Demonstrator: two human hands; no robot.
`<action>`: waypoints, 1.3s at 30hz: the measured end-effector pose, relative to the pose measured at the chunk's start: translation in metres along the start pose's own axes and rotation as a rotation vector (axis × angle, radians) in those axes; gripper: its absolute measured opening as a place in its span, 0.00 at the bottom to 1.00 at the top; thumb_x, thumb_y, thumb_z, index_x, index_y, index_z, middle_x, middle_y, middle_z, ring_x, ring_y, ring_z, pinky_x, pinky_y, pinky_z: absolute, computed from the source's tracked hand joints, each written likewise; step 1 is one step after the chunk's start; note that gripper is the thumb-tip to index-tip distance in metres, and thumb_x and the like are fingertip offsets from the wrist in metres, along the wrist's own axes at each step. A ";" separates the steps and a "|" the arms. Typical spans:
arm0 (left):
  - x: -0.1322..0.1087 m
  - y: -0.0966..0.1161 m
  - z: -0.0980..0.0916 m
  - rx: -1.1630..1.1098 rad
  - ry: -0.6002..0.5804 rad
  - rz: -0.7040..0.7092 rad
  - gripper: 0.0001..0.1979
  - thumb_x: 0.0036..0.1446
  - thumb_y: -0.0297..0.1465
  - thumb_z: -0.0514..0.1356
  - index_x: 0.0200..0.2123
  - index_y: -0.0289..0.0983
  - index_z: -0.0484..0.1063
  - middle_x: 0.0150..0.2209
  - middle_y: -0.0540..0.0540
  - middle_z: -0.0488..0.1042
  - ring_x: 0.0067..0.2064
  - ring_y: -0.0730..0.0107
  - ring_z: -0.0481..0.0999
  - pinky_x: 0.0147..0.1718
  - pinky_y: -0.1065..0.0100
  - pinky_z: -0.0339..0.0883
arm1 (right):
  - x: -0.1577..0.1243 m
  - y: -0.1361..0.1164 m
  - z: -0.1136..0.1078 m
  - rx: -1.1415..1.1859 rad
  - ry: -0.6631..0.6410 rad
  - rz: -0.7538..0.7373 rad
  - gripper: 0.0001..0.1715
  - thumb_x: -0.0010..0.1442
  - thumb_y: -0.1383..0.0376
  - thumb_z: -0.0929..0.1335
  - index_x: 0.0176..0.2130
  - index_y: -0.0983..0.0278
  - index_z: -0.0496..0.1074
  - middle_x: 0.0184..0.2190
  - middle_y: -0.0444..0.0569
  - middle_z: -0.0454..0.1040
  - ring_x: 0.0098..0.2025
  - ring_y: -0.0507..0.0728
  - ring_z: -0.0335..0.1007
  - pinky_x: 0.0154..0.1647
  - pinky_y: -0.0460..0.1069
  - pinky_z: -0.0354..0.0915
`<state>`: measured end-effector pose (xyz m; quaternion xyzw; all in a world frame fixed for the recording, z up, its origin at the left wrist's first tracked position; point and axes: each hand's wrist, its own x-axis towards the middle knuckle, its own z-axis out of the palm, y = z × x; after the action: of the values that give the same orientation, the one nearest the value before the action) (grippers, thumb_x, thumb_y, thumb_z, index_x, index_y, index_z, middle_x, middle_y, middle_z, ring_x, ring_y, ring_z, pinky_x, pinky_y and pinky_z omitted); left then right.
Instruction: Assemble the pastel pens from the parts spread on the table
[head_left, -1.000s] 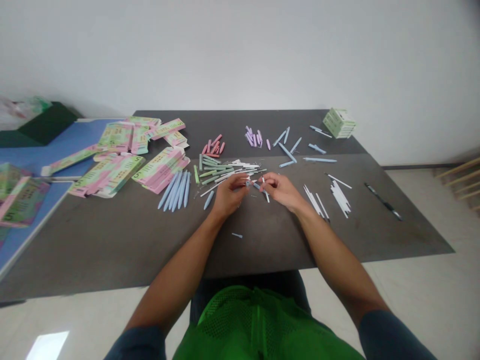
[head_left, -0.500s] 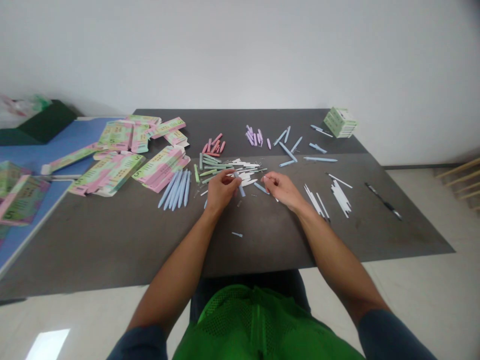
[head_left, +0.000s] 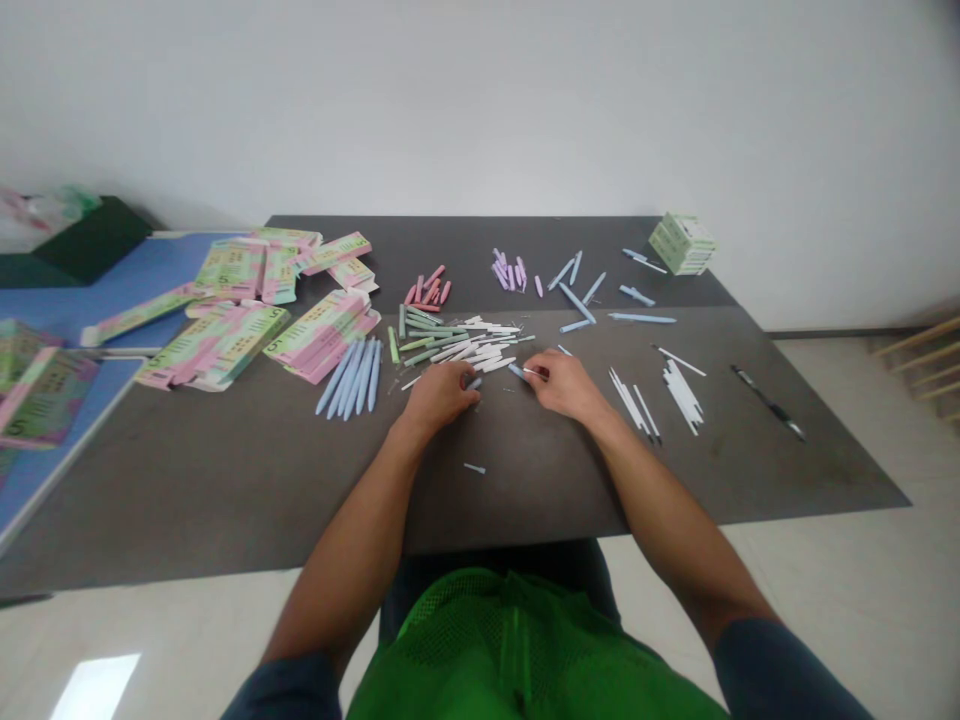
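My left hand (head_left: 439, 393) rests low on the dark table (head_left: 225, 470), its fingers curled over a light blue pen part (head_left: 475, 382). My right hand (head_left: 564, 383) is beside it, fingers pinched on a thin white refill (head_left: 534, 371) next to another blue pen piece (head_left: 517, 371). Just beyond both hands lies a loose pile of green and white pen parts (head_left: 450, 340). A row of blue pen barrels (head_left: 352, 376) lies left of my left hand. A small blue piece (head_left: 474, 468) lies nearer to me.
Pink-and-green flat cartons (head_left: 225, 340) are heaped at the left, partly on a blue board (head_left: 112, 290). Pink caps (head_left: 429, 291), purple caps (head_left: 510, 274) and blue barrels (head_left: 585, 300) lie farther back. White refills (head_left: 675, 392) and a black pen (head_left: 766, 402) lie right. A stack of small boxes (head_left: 681, 244) stands far right.
Both hands came down from working together over the pile to the table surface. They drew slightly apart, the left toward me and the right staying near the blue piece.
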<state>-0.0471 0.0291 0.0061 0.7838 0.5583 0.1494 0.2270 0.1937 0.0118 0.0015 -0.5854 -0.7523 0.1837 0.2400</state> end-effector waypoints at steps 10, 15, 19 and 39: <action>-0.016 0.021 -0.001 0.150 -0.095 0.053 0.04 0.48 0.32 0.65 0.24 0.40 0.80 0.29 0.41 0.79 0.33 0.58 0.77 0.34 0.63 0.66 | 0.000 -0.004 0.002 0.000 0.006 0.019 0.07 0.60 0.64 0.69 0.39 0.62 0.79 0.32 0.49 0.78 0.33 0.56 0.70 0.37 0.49 0.61; -0.020 0.027 0.006 0.172 -0.088 0.047 0.05 0.50 0.31 0.64 0.24 0.40 0.79 0.29 0.40 0.79 0.34 0.56 0.78 0.36 0.63 0.68 | -0.002 -0.008 0.007 -0.008 -0.016 0.009 0.08 0.60 0.65 0.69 0.40 0.61 0.78 0.32 0.48 0.79 0.33 0.56 0.72 0.38 0.49 0.62; -0.017 0.027 0.006 0.026 -0.065 0.140 0.09 0.56 0.29 0.59 0.26 0.39 0.78 0.30 0.41 0.79 0.34 0.60 0.77 0.38 0.64 0.67 | -0.004 -0.012 0.009 -0.048 -0.051 0.026 0.15 0.62 0.66 0.68 0.49 0.61 0.76 0.36 0.51 0.81 0.37 0.59 0.75 0.42 0.50 0.64; -0.009 -0.018 -0.027 -0.007 0.226 -0.219 0.08 0.51 0.29 0.59 0.29 0.38 0.79 0.30 0.42 0.80 0.33 0.59 0.76 0.35 0.64 0.65 | -0.009 -0.020 0.011 -0.109 -0.076 -0.017 0.09 0.61 0.68 0.67 0.42 0.62 0.76 0.39 0.54 0.81 0.41 0.61 0.76 0.42 0.51 0.63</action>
<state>-0.0781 0.0305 0.0203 0.6956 0.6618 0.2131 0.1807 0.1738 -0.0013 0.0025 -0.5839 -0.7747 0.1625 0.1803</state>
